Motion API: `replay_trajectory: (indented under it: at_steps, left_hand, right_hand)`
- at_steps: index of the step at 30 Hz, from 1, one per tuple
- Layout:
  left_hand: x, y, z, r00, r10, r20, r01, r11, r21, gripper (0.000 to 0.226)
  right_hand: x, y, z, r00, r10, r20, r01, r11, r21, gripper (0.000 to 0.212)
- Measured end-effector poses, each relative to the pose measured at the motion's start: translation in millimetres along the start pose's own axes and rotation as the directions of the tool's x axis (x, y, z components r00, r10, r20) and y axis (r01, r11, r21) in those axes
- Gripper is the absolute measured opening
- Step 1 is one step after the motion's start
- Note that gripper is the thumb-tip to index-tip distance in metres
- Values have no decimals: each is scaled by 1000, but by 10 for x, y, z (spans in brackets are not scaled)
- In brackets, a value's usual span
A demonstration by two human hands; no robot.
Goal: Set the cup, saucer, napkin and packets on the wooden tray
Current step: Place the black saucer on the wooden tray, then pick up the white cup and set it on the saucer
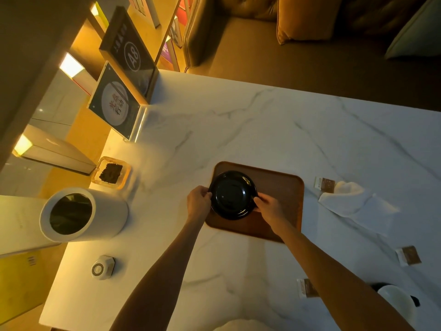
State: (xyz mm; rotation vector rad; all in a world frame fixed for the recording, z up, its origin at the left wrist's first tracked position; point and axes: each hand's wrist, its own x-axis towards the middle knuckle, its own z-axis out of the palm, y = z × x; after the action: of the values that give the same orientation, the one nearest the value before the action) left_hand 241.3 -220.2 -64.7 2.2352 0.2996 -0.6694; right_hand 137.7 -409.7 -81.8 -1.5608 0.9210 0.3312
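A black saucer (232, 195) lies on the left part of the wooden tray (282, 187). My left hand (198, 201) grips its left rim and my right hand (268, 207) grips its right rim. A white napkin (353, 206) lies on the marble table to the right of the tray. One packet (325, 183) sits just behind the napkin, a second packet (408, 255) lies at the right, and a third packet (307, 288) lies near my right forearm. The cup (397, 299), white inside with a dark outside, stands at the lower right.
A white cylindrical bin (81, 215) stands at the table's left edge. Behind it are a glass dish (112, 173) of dark bits and two upright signs (117, 101). A small round device (103, 267) lies near the front left. A sofa runs behind the table.
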Motion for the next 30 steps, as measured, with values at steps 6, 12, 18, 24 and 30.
replay_trajectory:
  at_steps: [6,12,18,24,30]
  left_hand:
    - [-180,69,-85,997,-23,69,13,989,145,40]
    - [-602,36,-256,993,36,113,-69,952,297,39]
    - [-1245,101,-286,952,235,197,-293,885,362,30]
    - [-1970,73,97,874,316,369,-450,814,368,29]
    - [-2492,-12,616,789,290,542,-539,750,383,32]
  right_hand:
    - [-218,-30,-201,994,69,80,-68,998,-20,40]
    - [-818,174,-608,992,-124,32,128,954,-271,41]
    - [-1551,451,-1006,970,-234,-69,199,924,-328,46]
    - [-2207,1003,-1262,961,-185,-206,149,973,-177,38]
    - [-2740,1614,-1502,941,-76,-329,79,997,-5,31]
